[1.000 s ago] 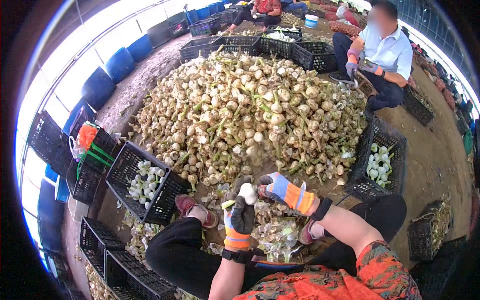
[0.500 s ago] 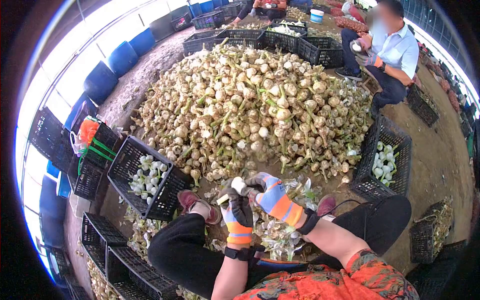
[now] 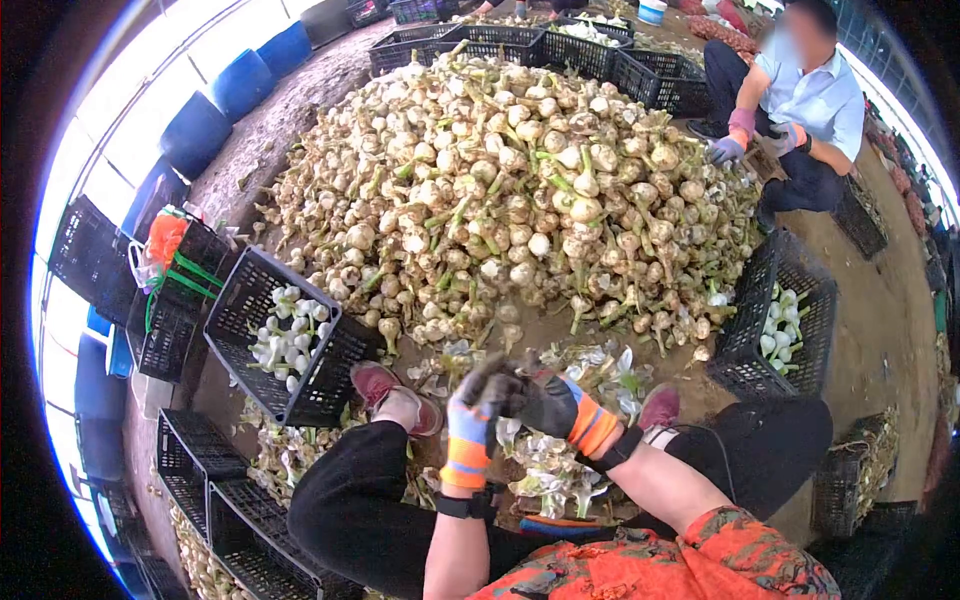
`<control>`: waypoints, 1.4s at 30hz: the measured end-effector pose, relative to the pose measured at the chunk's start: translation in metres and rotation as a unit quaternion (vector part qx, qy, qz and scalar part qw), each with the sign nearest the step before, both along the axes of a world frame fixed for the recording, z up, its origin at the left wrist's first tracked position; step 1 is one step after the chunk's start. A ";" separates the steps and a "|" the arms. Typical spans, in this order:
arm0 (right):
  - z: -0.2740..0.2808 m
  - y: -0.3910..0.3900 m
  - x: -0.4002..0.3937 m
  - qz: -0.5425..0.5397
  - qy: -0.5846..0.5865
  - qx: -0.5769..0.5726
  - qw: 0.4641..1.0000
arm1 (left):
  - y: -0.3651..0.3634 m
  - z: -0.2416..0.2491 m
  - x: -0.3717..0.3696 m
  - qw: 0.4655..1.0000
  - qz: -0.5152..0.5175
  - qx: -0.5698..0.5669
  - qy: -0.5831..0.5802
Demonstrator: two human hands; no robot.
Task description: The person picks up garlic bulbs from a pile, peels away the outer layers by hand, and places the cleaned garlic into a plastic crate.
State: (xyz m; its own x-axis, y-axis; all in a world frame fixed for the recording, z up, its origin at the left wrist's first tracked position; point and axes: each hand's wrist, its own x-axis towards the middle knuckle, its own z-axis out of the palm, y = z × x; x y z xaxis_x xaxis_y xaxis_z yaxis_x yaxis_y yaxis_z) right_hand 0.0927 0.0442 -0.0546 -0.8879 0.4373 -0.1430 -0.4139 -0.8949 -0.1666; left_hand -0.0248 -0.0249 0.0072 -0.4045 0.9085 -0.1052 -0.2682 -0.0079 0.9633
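Note:
My left hand [image 3: 478,405] and my right hand [image 3: 560,398], both in orange-and-blue gloves with dark palms, meet in front of me between my knees. The fingers of both are curled together, and whatever they hold is hidden by the gloves. Just beyond them rises a large heap of untrimmed garlic bulbs [image 3: 470,200] with stems. Below my hands, the ground is strewn with papery garlic skins [image 3: 555,465]. Clean white garlic bulbs [image 3: 290,335] lie in a black crate [image 3: 335,385] on the left, and more white bulbs [image 3: 783,330] are in a crate [image 3: 745,372] on the right.
A person in a light shirt [image 3: 825,105] sits at the heap's right side, a gloved hand near it. Black crates [image 3: 490,42] line the back of the heap. More crates [image 3: 255,540] stand at my lower left. Blue barrels [image 3: 195,135] run along the left wall.
The white garlic bulb seen between my hands no longer shows, and my fingers have drawn together. The other person's hand has lowered toward the heap. The view has shifted slightly.

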 end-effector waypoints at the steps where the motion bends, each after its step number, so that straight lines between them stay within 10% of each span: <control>1: 0.004 -0.004 0.000 -0.007 0.014 0.046 0.999 | 0.002 -0.003 0.014 0.999 -0.010 -0.025 -0.035; 8: 0.046 -0.016 0.003 0.026 -0.013 0.075 0.997 | -0.002 -0.006 0.015 1.000 0.002 -0.006 -0.004; 13: 0.046 -0.034 0.008 0.008 0.014 -0.023 1.000 | -0.008 -0.007 0.014 0.974 -0.006 -0.012 0.227; 29: -0.021 -0.058 -0.022 0.008 -0.009 -0.139 0.990 | -0.013 -0.042 -0.010 0.971 -0.078 -0.121 0.190; 34: -0.041 -0.020 -0.037 0.099 -0.100 0.047 0.989 | -0.008 -0.056 -0.025 0.982 0.020 -0.134 0.132; 36: -0.108 0.017 -0.043 -0.080 -0.321 0.319 0.888 | -0.008 -0.059 -0.043 0.908 0.020 -0.328 0.258; 37: -0.097 0.043 -0.046 -0.053 -0.548 0.270 0.790 | -0.023 -0.113 -0.050 0.911 0.059 -0.250 0.324; 39: -0.106 0.089 -0.058 0.068 -0.704 0.598 0.377 | -0.014 -0.096 -0.045 0.863 0.112 -0.265 0.415; 40: -0.119 0.103 -0.061 0.096 -0.686 0.638 0.336 | -0.011 -0.090 -0.043 0.805 0.158 -0.274 0.502; 42: -0.150 0.122 -0.067 0.183 -0.637 0.691 0.288 | -0.016 -0.107 -0.056 0.854 0.035 -0.317 0.410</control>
State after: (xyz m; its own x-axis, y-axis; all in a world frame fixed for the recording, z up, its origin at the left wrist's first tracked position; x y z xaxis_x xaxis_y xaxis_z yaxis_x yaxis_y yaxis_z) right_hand 0.0257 0.1661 -0.2041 -0.5219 0.7687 -0.3696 0.8516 0.4452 -0.2766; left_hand -0.0807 -0.0408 -0.1003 -0.6299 0.7440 -0.2226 0.4782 0.5975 0.6437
